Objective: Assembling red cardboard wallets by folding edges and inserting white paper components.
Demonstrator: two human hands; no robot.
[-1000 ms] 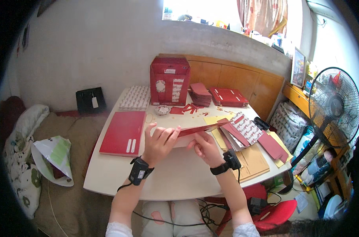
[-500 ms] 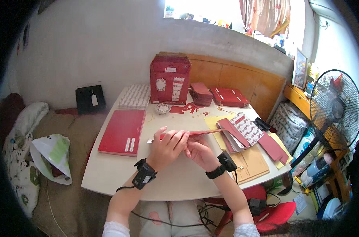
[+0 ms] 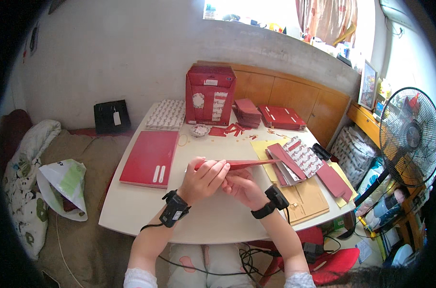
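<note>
A flat red card piece, seen nearly edge-on, is held above the middle of the white table. My left hand wraps its fingers over the left end of the card. Close against it, my right hand has curled fingers under the card, with its fingertips partly hidden. To the left lies a stack of red card sheets with two white slots. On the right, folded red and patterned card pieces rest over yellow sheets and a tan board.
At the back stand a tall red box, a small bowl, red scraps and stacked red cards. A white patterned stack sits back left. A black fan stands at the right, a red stool below the table.
The red card has tilted to show more of its face, and its right end has shifted slightly right. Both hands keep nearly the same place. The whole view has shifted a little.
</note>
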